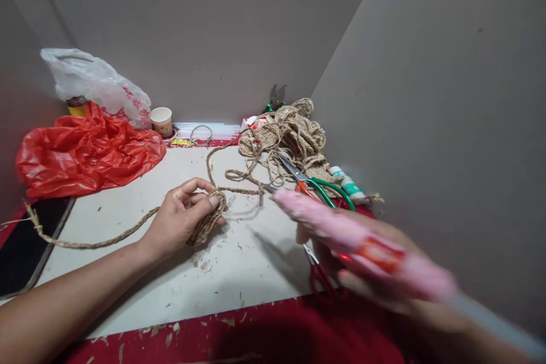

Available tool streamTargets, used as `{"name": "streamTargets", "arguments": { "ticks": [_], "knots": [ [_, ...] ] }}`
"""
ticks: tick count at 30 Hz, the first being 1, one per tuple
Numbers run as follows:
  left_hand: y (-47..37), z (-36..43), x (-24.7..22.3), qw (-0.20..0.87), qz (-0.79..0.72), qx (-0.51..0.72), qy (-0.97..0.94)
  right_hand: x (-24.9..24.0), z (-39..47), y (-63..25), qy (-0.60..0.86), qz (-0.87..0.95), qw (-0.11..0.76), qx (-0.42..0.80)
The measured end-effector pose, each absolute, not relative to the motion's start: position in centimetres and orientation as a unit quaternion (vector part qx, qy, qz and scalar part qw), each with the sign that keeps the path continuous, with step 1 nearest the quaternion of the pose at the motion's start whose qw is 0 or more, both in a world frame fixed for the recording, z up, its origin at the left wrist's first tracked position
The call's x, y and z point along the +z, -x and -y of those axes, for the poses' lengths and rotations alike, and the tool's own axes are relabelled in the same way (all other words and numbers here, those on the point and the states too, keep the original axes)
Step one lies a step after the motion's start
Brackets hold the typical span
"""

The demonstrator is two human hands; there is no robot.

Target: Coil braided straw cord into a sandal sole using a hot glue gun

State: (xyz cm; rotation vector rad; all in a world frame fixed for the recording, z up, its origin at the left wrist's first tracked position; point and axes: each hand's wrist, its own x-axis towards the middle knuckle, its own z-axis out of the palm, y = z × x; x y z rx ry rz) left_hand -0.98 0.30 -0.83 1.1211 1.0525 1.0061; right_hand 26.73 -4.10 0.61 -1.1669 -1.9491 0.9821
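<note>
My left hand (183,210) pinches a small coiled piece of braided straw rope (207,227) above the white board. One tail of the braided rope (102,243) runs left across the board to a frayed end; another length loops from the coil toward the back. On the right, my right hand (324,244) grips a pink glue gun (341,227), blurred by motion, its nozzle pointing left toward the coil. A clear glue stick (490,318) sticks out of its rear, and a red light glows beneath it. The glue gun partly hides my right fingers.
Bundles of braided rope (298,131) lie at the back right beside green-handled scissors (328,189). Red-handled scissors (319,278) lie below my right hand. A red plastic bag (94,151), paper cup (161,122), clear sticks (226,131) and phone (34,244) surround the white board (170,284).
</note>
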Motion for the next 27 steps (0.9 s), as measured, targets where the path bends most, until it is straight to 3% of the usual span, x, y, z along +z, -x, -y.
{"name": "streamTargets", "arguments": {
  "ticks": [6,17,27],
  "knots": [
    [0.4,0.0,-1.4,0.642,-0.443,0.389,-0.491,-1.5,3.6,-24.6,0.337,0.822,0.338,0.311],
    [-0.5,0.7,-1.4,0.641,-0.459,0.361,-0.497,-2.8,3.8,-24.9,0.347,0.793,0.362,0.346],
    [-0.6,0.8,-1.4,0.649,-0.451,0.363,-0.494,-2.6,3.9,-24.7,0.431,0.766,0.307,0.365]
  ]
}}
